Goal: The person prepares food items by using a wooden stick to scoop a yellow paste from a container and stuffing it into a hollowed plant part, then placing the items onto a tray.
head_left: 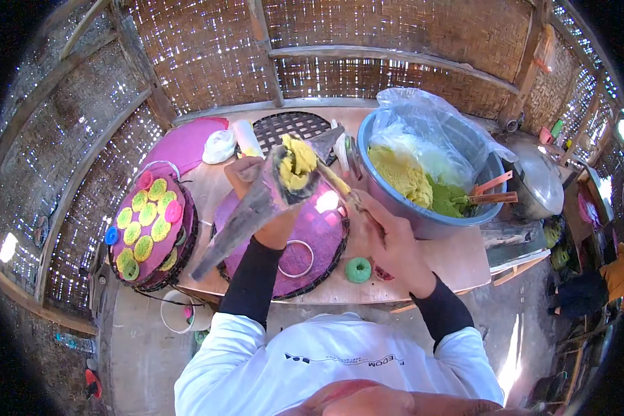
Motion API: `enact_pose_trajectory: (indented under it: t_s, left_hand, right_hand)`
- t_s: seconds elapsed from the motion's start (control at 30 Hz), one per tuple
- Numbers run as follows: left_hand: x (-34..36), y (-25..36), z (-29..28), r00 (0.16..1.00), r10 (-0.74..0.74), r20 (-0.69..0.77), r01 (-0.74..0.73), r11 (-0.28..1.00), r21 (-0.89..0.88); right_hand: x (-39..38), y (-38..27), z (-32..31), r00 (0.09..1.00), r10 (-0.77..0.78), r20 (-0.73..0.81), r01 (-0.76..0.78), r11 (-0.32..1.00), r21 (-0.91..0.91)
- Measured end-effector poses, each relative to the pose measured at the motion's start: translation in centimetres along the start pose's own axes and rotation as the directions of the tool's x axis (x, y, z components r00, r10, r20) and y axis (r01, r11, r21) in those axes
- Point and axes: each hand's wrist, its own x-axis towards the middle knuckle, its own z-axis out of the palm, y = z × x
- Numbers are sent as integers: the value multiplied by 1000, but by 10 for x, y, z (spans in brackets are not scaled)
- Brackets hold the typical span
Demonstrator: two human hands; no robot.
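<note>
My left hand (256, 201) grips a dark, worn cone-shaped piping bag (232, 225), its wide top open with yellow paste (297, 164) inside. My right hand (388, 229) holds a stick-like spatula (340, 182) smeared with yellow, its tip at the bag's mouth. Under both hands lies a round purple tray (256, 263) with a metal ring (295, 270) on it. A green ring-shaped piece (358, 270) sits beside the tray. To the right, a blue basin (395, 206) holds yellow dough (399, 177), green dough (442, 194), plastic sheeting and utensils.
At left, a stacked tray (173, 222) carries several yellow patterned rounds. A black lattice tray (284, 123), white cloth (215, 146) and white roll (246, 137) lie at the back, a lidded pot (537, 177) at right, a bucket (173, 308) below. Another person (593, 284) shows at far right.
</note>
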Motion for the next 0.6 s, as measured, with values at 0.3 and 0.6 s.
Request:
enact_pose_trajectory:
  t_s: [0.3,0.6]
  left_hand:
    - [6,11,-7,961,187,-204,-93,912,399]
    - [10,49,56,863,170,475,-454,-149,878]
  right_hand:
    - [-26,-6,-21,947,141,290,-173,981,87]
    - [39,-50,-39,861,-4,509,404,614,-678]
